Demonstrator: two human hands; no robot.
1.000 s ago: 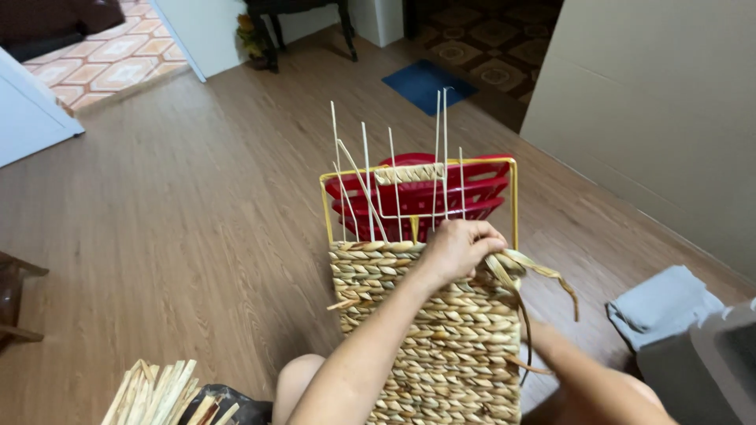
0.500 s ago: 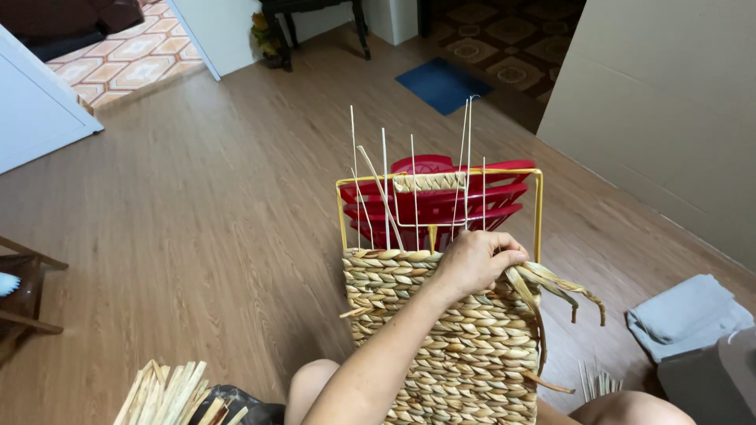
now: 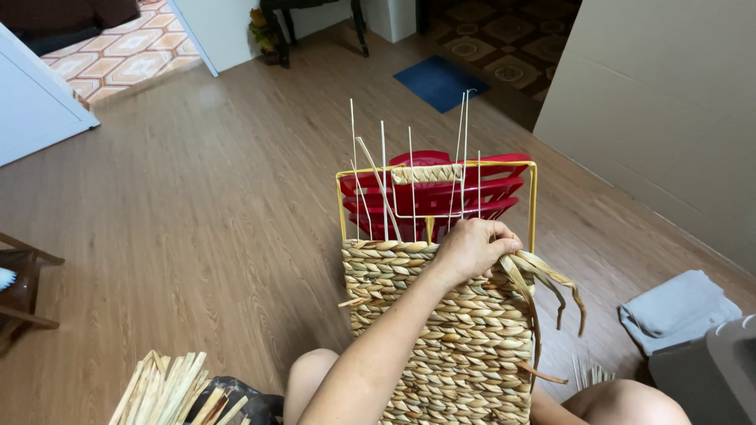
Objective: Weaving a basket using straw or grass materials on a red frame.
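Observation:
A woven straw panel (image 3: 449,346) stands upright between my knees on a yellow metal frame (image 3: 533,205). Thin pale sticks (image 3: 410,177) rise from the weave's top edge through the open part of the frame. My left hand (image 3: 471,250) rests on that top edge near the right side, fingers curled shut around loose flat straw strands (image 3: 543,275) that droop over the frame's right bar. My right hand is hidden behind the panel; only a bit of arm shows low at the right.
Stacked red plastic chairs (image 3: 429,197) stand just behind the frame. A bundle of straw strips (image 3: 161,389) lies at the lower left, and a folded grey cloth (image 3: 677,307) beside a grey bin (image 3: 728,370) at the right. A blue mat (image 3: 439,81) lies further off on the wooden floor.
My left hand has stayed at the weave's top edge, shifting slightly right with the strands. My right forearm, visible at the lower right a second ago, is now mostly hidden behind the panel.

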